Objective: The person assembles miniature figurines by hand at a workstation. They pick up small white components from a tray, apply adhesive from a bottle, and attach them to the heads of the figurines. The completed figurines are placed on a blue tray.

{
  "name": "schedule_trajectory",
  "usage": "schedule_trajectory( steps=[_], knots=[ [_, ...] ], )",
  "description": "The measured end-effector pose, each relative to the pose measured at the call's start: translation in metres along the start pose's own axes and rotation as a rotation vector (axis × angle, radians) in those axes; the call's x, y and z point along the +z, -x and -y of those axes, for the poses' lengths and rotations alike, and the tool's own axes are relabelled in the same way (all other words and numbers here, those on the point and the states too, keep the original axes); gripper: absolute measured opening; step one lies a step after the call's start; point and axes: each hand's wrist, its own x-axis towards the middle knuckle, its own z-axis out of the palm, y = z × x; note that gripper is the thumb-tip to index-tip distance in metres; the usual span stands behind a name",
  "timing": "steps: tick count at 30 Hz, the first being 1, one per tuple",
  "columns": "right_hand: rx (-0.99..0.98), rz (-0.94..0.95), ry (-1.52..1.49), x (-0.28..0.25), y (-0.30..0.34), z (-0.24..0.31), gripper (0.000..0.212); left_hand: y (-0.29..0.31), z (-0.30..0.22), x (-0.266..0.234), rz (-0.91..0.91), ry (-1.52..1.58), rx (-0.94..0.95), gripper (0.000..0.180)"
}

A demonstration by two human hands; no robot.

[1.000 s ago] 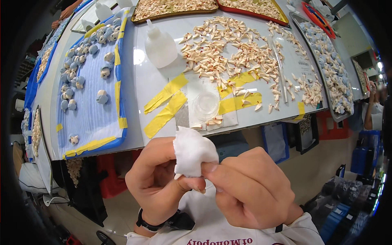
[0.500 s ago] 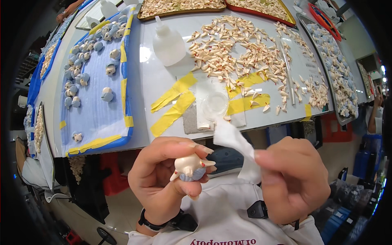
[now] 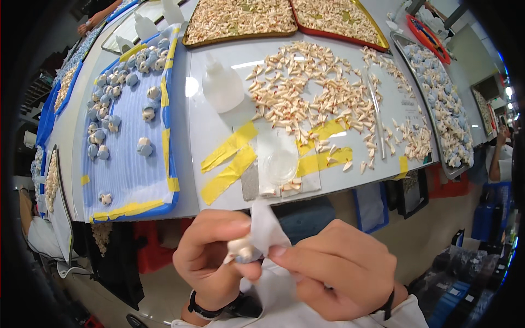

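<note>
Between the thumb and fingers of my left hand (image 3: 205,257) is a small cream-and-blue figurine (image 3: 238,250) with pointed side pieces; one carries a red spot. A thin white cloth (image 3: 267,227) is pinched by my right hand (image 3: 344,268), and it lies against the figurine's right side, covering that part. Both hands are in front of the table's near edge. Just beyond them, a clear round dish (image 3: 280,165) stands on a taped-down pad. Many loose cream pointed pieces (image 3: 298,90) with red tips lie spread behind the dish.
A white squeeze bottle (image 3: 222,90) stands left of the loose pieces. The blue tray (image 3: 123,175) at left holds several blue-and-cream figurines. Two trays (image 3: 240,38) of pointed pieces sit at the back; a metal tray (image 3: 456,170) of figurines is at right. Another person's hand (image 3: 85,27) shows far left.
My right hand has moved left, bringing the white cloth onto the figurine. My left hand has dropped slightly, still gripping the figurine. The table appears lower in the picture.
</note>
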Motion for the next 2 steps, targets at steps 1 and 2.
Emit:
schedule_trajectory(
  steps=[1, 2],
  knots=[
    [0.052, 0.089, -0.019, -0.011, -0.003, 0.001, 0.036, -0.002, 0.0, -0.002, 0.01, 0.011, 0.004, 0.045],
    [0.104, 0.177, -0.032, -0.023, -0.007, 0.002, 0.035, -0.005, -0.002, -0.004, 0.026, 0.039, 0.008, 0.045]
  ],
)
